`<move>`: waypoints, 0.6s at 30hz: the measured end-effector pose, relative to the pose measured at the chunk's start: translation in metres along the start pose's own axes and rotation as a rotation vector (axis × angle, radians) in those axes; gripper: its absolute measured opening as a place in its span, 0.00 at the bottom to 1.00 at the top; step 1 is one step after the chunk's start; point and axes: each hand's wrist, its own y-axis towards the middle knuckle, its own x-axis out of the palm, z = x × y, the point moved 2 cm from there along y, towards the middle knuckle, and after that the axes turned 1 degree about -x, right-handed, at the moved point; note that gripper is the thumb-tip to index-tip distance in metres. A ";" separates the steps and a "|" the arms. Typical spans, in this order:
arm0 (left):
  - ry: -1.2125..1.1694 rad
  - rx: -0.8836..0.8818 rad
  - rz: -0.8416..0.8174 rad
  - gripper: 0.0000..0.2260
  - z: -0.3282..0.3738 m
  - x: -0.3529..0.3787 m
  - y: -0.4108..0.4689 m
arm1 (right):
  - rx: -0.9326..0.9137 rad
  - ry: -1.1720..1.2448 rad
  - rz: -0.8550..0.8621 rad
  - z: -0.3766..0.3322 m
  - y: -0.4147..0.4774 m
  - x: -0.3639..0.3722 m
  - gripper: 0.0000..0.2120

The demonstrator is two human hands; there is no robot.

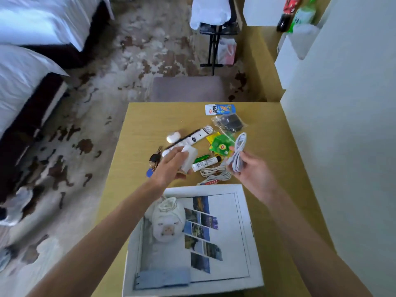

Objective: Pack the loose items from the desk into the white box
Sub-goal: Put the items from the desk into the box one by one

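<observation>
Our left hand [169, 169] curls round a white block [189, 157] while our right hand [251, 175] pinches a coiled white cable [238, 154], both above the cluttered desk [141, 125]. The white box [246, 221] sits open at the desk's near edge, just below our hands (a plush pig [169, 221] lies inside).

Soft, even daylight, brightest on the white bedding [32, 24] at 10 o'clock; shadows faint. Wide-angle bending toward the edges; the left hand [169, 168] is motion-blurred.

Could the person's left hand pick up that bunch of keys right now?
Probably not yet. The keys lie uncovered just beside the left hand, so the way is free, but it is holding a white block, which would need putting down first.
</observation>
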 end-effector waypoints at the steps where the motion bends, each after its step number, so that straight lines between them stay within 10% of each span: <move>1: 0.033 -0.001 0.010 0.15 -0.004 0.003 -0.017 | 0.049 -0.029 -0.016 0.003 -0.008 0.004 0.13; 9: 0.299 0.003 0.027 0.12 -0.026 -0.006 -0.112 | 0.283 -0.802 -0.164 0.051 -0.053 0.007 0.12; 18: 0.540 0.049 0.009 0.16 -0.065 -0.038 -0.138 | -0.096 -1.830 -0.330 0.116 -0.020 0.011 0.10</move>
